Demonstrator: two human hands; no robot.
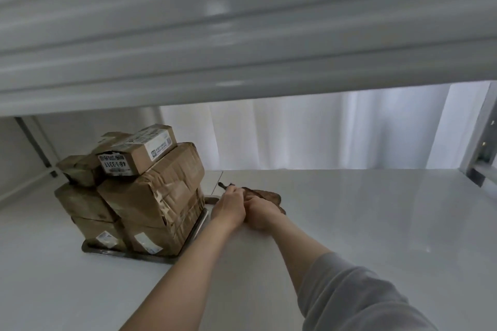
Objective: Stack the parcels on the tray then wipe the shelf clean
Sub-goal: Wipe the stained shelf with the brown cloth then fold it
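So the brown cloth sits on the white shelf, just right of the tray of stacked parcels. My left hand pinches its far-left end. My right hand is curled over it, touching the left.

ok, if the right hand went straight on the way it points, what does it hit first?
Probably the left hand, which sits directly against the right hand on its up-left line. Past that is the stack of parcels on the tray. Depth is hard to judge here.
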